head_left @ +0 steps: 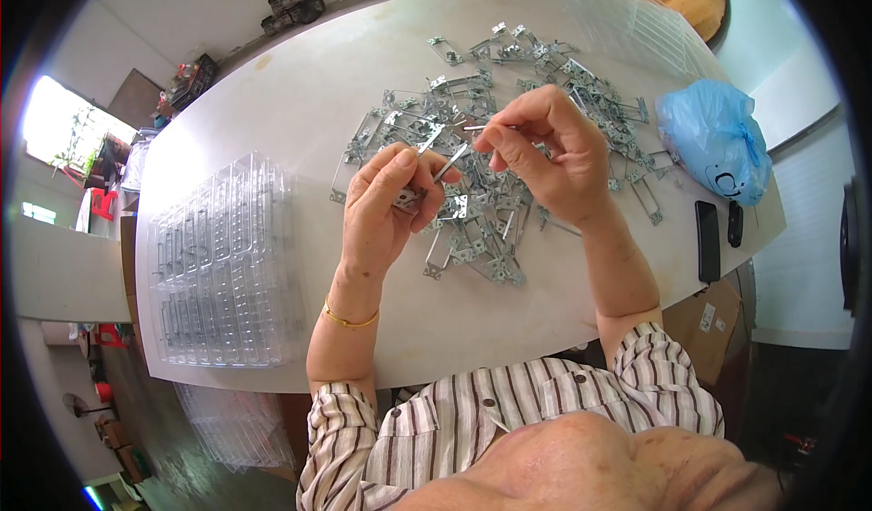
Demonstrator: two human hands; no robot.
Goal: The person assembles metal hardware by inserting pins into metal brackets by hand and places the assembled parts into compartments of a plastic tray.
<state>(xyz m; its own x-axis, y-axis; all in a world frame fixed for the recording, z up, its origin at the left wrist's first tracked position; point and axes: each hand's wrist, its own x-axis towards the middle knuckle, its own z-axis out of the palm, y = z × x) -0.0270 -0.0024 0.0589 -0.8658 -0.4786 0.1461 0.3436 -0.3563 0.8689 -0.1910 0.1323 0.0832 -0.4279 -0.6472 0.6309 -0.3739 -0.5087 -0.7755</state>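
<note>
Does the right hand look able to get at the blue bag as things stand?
Probably yes: only low metal brackets appear to lie between the right hand and the blue bag on the table.

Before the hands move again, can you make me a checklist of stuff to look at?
1. Left hand has hold of a metal bracket: ok.
2. Right hand has a firm grip on something: cannot tell; the fingertips are too small to read.
3. Bracket pile neatly sorted: not ok, it's a jumble.
4. Clear trays apart from the pile, at the table's left: ok.
5. Black phone apart from the pile: ok.
</note>
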